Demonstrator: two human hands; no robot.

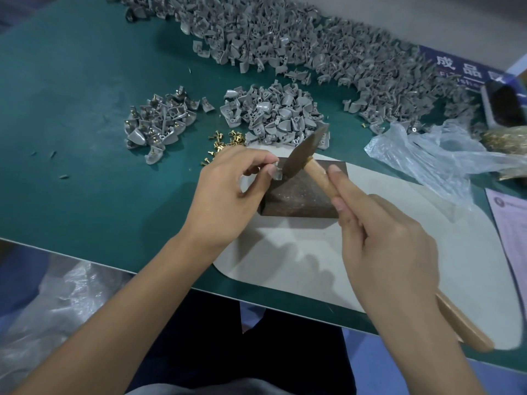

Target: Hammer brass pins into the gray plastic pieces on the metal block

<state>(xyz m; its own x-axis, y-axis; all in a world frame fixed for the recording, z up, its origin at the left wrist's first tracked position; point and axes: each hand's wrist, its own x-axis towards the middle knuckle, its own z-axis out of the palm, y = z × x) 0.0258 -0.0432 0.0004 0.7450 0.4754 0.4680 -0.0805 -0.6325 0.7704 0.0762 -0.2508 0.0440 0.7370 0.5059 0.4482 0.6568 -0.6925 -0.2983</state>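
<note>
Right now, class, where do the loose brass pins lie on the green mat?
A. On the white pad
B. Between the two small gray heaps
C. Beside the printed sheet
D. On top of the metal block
B: the brass pins lie scattered between the two small gray heaps, just beyond the left hand.

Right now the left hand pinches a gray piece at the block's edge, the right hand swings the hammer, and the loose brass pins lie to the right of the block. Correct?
Not quite. The head view shows the loose brass pins left of the metal block, behind the left hand. The gray piece, right hand and hammer are as stated.
</note>
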